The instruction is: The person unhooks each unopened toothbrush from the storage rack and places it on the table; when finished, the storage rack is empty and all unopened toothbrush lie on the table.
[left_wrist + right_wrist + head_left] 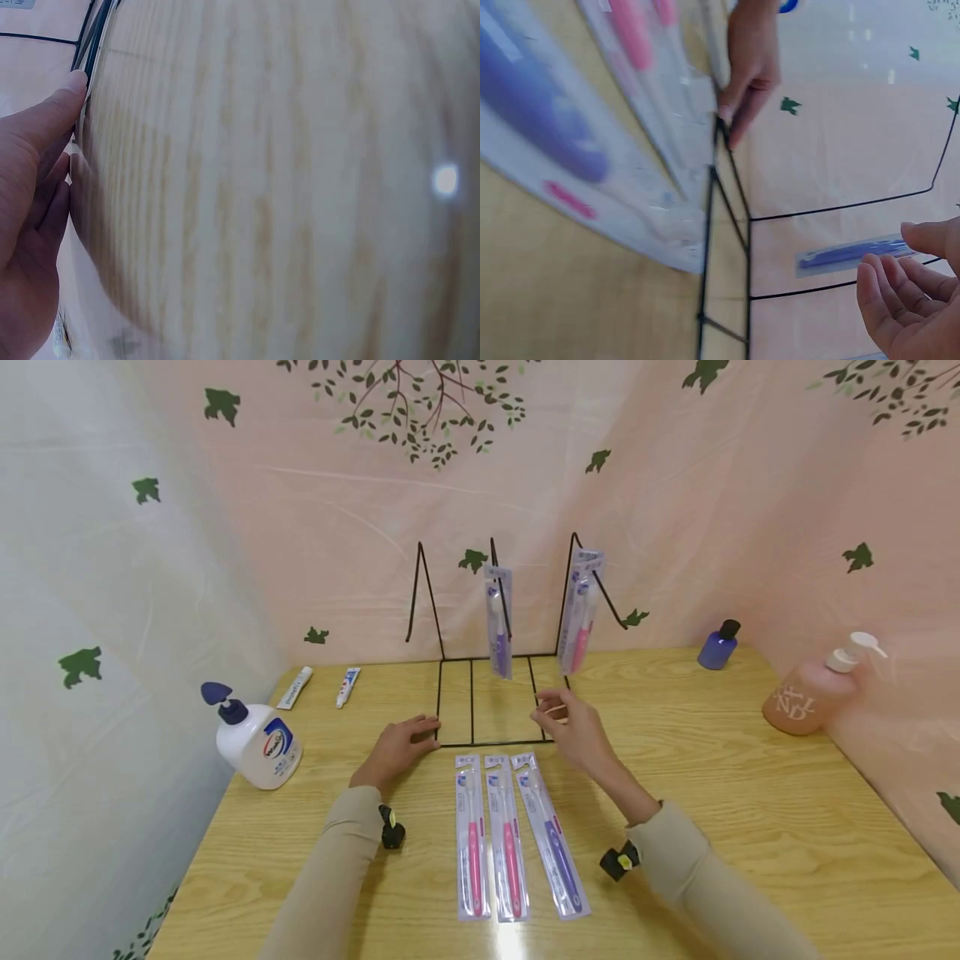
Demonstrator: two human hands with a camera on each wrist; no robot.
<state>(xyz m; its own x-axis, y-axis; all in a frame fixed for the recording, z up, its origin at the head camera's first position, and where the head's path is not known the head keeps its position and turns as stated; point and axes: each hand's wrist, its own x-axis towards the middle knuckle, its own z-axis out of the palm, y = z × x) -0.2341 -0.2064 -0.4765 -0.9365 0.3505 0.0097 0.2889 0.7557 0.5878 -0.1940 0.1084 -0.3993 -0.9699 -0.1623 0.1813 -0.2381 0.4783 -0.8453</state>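
A black wire display rack (472, 702) stands at the back of the table. My left hand (397, 746) holds its front left corner, thumb on the wire in the left wrist view. Over the right side of the rack's base hovers my right hand (572, 727), fingers loosely bent and holding nothing. A packaged purple toothbrush (500, 639) hangs on the middle hook; packaged toothbrushes, the front one pink (583, 627), hang on the right hook. Flat in front of the rack lie two packaged pink toothbrushes (472, 843) and a slanted packaged purple one (553, 843).
At left stand a white pump bottle (262, 747) and two small toothpaste tubes (348, 687). At right are a small blue bottle (717, 647) and a pink pump bottle (806, 697). A patterned cloth (360, 585) hangs behind the table.
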